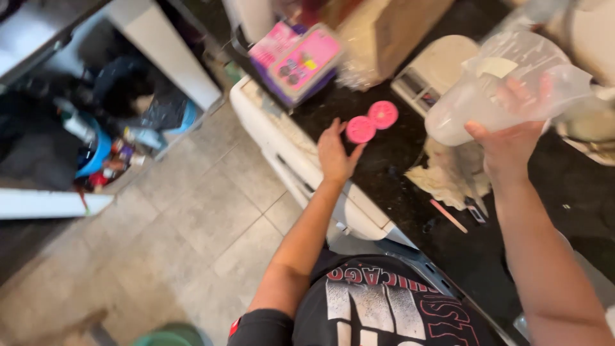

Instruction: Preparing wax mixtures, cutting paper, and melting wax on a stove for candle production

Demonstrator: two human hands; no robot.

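Left hand (334, 154), fingers open, touches pink lid (360, 129) just ahead on the desk (384, 166); right hand (509, 144) fingers grip a clear jug (487, 96)

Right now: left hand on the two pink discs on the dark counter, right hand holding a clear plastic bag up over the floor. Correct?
Not quite. The right hand holds the clear plastic bag up over the dark counter, not over the floor. The rest stands: the left hand is at the two pink discs on the counter. The head view shows it.
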